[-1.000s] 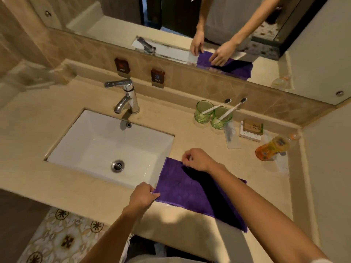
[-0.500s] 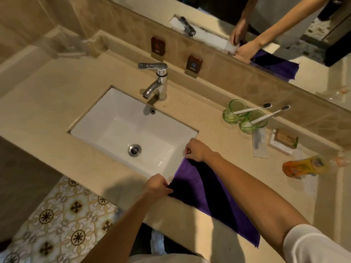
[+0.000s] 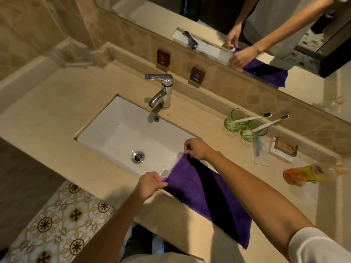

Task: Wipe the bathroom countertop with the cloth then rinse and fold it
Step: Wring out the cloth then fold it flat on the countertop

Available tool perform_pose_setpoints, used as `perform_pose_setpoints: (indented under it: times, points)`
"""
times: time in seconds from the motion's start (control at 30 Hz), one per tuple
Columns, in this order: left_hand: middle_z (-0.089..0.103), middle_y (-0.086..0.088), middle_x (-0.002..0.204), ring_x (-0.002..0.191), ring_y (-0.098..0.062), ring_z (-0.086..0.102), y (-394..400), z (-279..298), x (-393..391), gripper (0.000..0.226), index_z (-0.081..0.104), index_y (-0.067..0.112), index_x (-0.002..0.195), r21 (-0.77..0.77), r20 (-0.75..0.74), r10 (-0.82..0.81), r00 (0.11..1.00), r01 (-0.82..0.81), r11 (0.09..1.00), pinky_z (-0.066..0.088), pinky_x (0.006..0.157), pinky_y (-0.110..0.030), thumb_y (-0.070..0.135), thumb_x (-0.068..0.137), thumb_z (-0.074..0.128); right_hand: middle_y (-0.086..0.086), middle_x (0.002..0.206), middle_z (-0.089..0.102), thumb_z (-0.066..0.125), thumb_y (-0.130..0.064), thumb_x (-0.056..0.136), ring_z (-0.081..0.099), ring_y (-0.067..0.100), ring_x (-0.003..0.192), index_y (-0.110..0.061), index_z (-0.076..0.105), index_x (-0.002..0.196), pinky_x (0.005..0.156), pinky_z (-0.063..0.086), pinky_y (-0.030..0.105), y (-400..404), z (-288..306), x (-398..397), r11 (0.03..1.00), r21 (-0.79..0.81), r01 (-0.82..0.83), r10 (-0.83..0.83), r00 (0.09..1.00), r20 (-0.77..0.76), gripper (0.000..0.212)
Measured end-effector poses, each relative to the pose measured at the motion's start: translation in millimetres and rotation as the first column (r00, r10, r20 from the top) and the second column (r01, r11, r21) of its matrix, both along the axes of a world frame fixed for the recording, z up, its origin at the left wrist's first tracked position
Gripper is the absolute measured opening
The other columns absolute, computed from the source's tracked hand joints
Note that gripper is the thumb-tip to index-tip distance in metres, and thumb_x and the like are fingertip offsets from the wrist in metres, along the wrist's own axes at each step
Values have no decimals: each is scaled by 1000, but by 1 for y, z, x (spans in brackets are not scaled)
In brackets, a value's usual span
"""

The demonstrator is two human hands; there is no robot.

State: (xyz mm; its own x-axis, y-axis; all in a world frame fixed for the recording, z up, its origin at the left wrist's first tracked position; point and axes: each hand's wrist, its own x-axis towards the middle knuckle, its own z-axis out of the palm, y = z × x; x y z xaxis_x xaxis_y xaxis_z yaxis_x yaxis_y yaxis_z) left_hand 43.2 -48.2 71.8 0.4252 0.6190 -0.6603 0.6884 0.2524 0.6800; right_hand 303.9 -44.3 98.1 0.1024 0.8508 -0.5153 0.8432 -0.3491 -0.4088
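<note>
A purple cloth (image 3: pixel 191 188) lies spread on the beige countertop (image 3: pixel 57 114), just right of the white sink (image 3: pixel 117 135). Its left edge reaches the sink's right rim. My left hand (image 3: pixel 150 185) pinches the cloth's near left corner. My right hand (image 3: pixel 195 149) pinches the far left corner at the sink's edge. My right forearm crosses over the cloth and casts a dark shadow on it. The chrome faucet (image 3: pixel 163 90) stands behind the basin with no water running.
Two green glasses (image 3: pixel 245 126) with toothbrushes stand at the back right. Beside them lie a clear packet (image 3: pixel 261 152), a small boxed soap (image 3: pixel 284 149) and a tipped orange bottle (image 3: pixel 305 174). A mirror and tiled ledge run along the back. Patterned floor tiles show at lower left.
Both hands have kept their pinch on the cloth's left corners and drawn that edge leftward to the sink's rim. The camera view has shifted to the left.
</note>
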Motion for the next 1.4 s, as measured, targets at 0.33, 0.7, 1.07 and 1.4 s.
perform_pose_setpoints:
  times: [0.33, 0.7, 1.07, 1.4]
  points:
    - [49, 16, 51, 52, -2, 44, -18, 56, 13, 23, 60, 13, 72, 96, 214, 16, 977, -37, 995, 40, 57, -12, 5, 83, 79, 3, 86, 71, 68, -35, 94, 61, 17, 82, -16, 67, 80, 71, 38, 25, -29, 23, 5, 905, 168, 391, -369, 917, -150, 24]
    - [49, 11, 70, 64, -3, 42, -135, 45, 91, 25, 53, 24, 77, 182, 234, -469, 852, 435, 882, 39, 63, -13, 14, 90, 71, -1, 77, 65, 71, 4, 73, 57, 14, 70, -24, 62, 77, 56, 42, 9, -194, 20, 68, 789, 94, 607, -579, 787, -214, 30]
    - [52, 0, 95, 86, -19, 51, -217, 17, 147, 12, 47, 18, 95, 375, -38, -774, 632, 727, 575, 44, 80, -35, 24, 98, 57, 15, 105, 66, 57, 14, 81, 57, 20, 91, -5, 70, 101, 78, 40, 21, -271, -21, 83, 745, 156, 649, -627, 761, -168, 30]
    - [71, -6, 95, 86, -14, 62, -211, -12, 124, 25, 72, 7, 101, 423, 119, -666, 736, 570, 705, 47, 81, -24, 19, 96, 50, 11, 109, 62, 52, 11, 76, 54, 32, 105, -9, 69, 98, 84, 46, 39, -282, -27, 77, 799, 175, 575, -582, 813, -19, 34]
